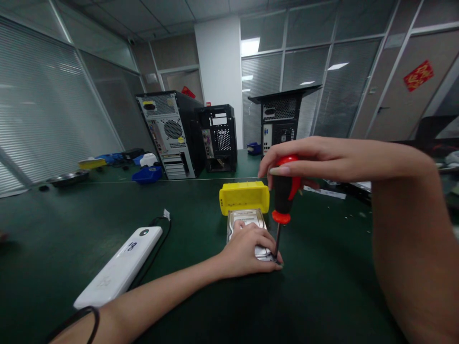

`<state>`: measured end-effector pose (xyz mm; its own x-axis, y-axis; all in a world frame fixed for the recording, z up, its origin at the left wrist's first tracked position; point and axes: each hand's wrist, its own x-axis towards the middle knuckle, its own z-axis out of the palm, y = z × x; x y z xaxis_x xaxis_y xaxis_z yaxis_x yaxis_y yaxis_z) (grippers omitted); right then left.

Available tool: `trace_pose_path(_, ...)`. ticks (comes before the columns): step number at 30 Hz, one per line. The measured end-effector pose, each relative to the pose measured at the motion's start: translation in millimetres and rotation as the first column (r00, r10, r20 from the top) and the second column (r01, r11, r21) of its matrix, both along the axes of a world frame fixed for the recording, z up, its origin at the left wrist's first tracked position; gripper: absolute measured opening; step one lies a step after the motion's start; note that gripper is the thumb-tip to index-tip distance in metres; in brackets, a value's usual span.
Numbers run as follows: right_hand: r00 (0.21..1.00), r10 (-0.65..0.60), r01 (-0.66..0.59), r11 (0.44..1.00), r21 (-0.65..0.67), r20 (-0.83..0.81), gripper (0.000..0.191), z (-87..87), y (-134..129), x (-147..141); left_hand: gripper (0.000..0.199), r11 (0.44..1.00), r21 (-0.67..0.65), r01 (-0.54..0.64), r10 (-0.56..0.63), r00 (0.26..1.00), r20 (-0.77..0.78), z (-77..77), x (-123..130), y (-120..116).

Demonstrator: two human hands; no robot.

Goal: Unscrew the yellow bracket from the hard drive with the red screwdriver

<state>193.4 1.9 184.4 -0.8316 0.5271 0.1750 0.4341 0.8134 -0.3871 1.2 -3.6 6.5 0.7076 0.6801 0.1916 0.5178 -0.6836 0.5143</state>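
A silver hard drive [247, 216] lies flat on the green table, its far end against a yellow plastic bin. My left hand [249, 251] rests over its near part, fingers curled round it and holding it down. My right hand [304, 160] grips a red and black screwdriver [284, 193] from above by the top of its handle. The screwdriver stands nearly upright, slightly tilted. Its tip meets the drive's near right corner, close to my left fingertips. What lies right under the tip is too small to make out.
The yellow bin [224, 200] holds a few tiny dark pieces. A white power bank [120, 267] with a black cable lies at left. Behind stand computer cases [172, 129], [218, 138], [281, 119]. Blue bins [147, 175] and a metal dish [68, 178] sit far left.
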Motion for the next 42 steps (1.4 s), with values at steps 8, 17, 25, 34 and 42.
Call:
trace_pose_path(8, 0.962, -0.265, 0.261, 0.963, 0.063, 0.067, 0.042, -2.1, 3.2, -1.6, 0.013, 1.0, -0.014, -0.004, 0.004, 1.0, 0.004, -1.1, 0.5, 0.8)
trace_pose_path(17, 0.998, -0.066, 0.067, 0.994, 0.085, -0.011, 0.035, -1.6, 4.9, 0.0, 0.013, 1.0, 0.001, 0.002, -0.002, 1.0, 0.0, 0.1, -0.4, -0.1)
trace_pose_path(25, 0.999, -0.028, 0.026, 0.998, 0.05, 0.038, 0.029, -0.4, 3.2, -1.2, 0.017, 1.0, -0.021, -0.004, 0.004, 1.0, 0.011, 0.6, -0.3, -0.6)
trace_pose_path(34, 0.998, 0.009, -0.016, 0.993, 0.115, 0.061, 0.038, -0.3, -1.7, 0.9, 0.02, 1.0, -0.025, -0.012, 0.013, 1.0, 0.024, 2.5, 1.9, -1.3)
trace_pose_path(42, 0.983, -0.146, 0.118, 0.966, 0.229, 0.109, 0.034, -2.3, 5.1, -0.5, 0.019, 1.0, -0.003, -0.007, 0.007, 1.0, 0.018, -0.7, 0.4, 0.1)
